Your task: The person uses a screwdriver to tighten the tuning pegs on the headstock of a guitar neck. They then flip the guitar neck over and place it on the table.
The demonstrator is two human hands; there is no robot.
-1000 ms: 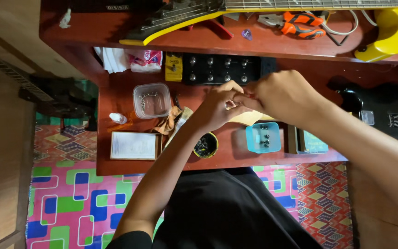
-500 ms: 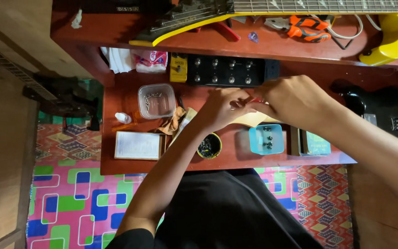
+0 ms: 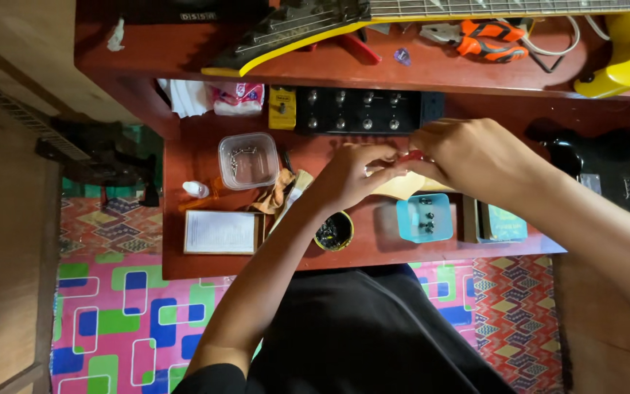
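**A:** Where does the small red part sit from your hands?

**B:** Right between them. Your left hand comes in from seven o'clock, your right hand from four o'clock, and the fingertips meet over the red bench just above a pale sheet. The red part shows only as a sliver at that meeting point, so I cannot tell its long axis.

**A:** Who has hold of it?

**B:** Both sets of fingers are narrowed to a pinch around it. It looks as if your right fingers cover most of it, though the view is too tight to be sure which hand carries it.

**A:** What's close by?

**B:** At six o'clock from the pinch, a blue tray of small dark parts. At seven o'clock, a round tin. At nine o'clock, a clear tub. At twelve o'clock, a black pedal unit with knobs.
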